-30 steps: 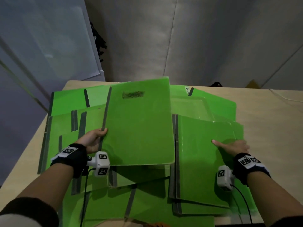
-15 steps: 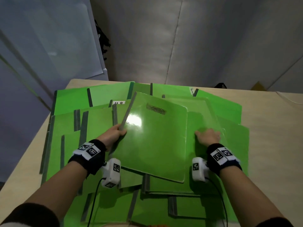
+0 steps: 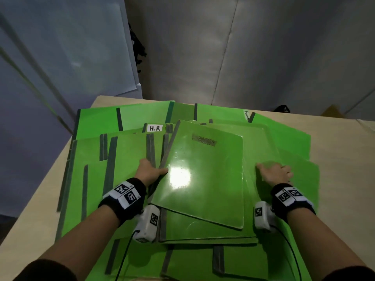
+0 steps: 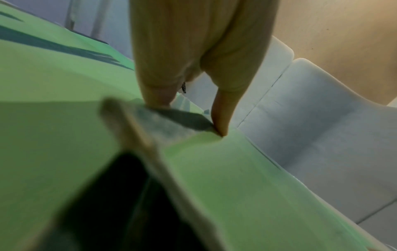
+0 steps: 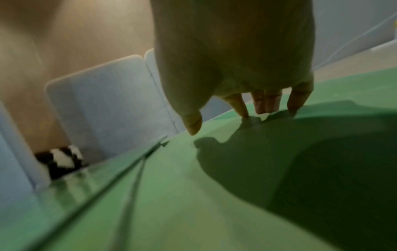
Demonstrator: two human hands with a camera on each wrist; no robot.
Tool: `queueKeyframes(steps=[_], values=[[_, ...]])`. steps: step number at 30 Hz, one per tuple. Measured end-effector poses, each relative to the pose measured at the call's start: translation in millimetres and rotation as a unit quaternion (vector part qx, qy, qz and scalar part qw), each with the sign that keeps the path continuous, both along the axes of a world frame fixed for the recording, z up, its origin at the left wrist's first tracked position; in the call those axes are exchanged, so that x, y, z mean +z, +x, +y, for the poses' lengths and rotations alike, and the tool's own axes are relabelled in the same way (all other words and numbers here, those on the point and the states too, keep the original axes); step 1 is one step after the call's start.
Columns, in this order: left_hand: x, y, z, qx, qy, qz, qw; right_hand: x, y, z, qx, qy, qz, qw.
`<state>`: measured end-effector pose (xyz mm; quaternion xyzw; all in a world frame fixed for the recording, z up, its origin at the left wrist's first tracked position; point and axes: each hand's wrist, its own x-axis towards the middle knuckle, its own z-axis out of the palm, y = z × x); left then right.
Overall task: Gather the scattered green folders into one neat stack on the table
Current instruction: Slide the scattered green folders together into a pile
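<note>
the left hand pinches the grey spine edge of the top folder, which lies skewed on the small pile mid-table; the right hand rests spread and flat on the folder beside it, holding nothing. glossy covers look slippery and bendy (light too, i'd guess), so grip the stiff spine.

Shiny, smooth green plastic top folder with dull grey spine strip; matt pale wooden table underneath; soft black cloth wristbands.
</note>
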<state>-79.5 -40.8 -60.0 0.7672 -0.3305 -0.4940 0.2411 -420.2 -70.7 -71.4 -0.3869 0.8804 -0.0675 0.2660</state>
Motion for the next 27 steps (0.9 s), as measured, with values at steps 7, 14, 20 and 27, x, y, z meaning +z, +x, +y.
queueKeyframes(steps=[7,14,20,27], values=[[-29.7,-3.0,-15.3,-0.035,-0.010,0.037,0.999,1.4,28.5,4.3,0.011,-0.079,-0.191,0.978],[6.1,18.3,1.3,-0.103,0.019,-0.166,0.981,8.0,48.4,11.0,0.048,-0.053,-0.220,0.973],[2.3,75.1,13.0,-0.003,0.088,-0.237,0.968,-9.5,59.9,-2.8,0.071,-0.036,-0.142,0.987],[3.4,48.2,11.6,0.038,-0.020,-0.037,0.998,-16.3,107.2,-7.5,0.126,-0.033,-0.155,0.979]])
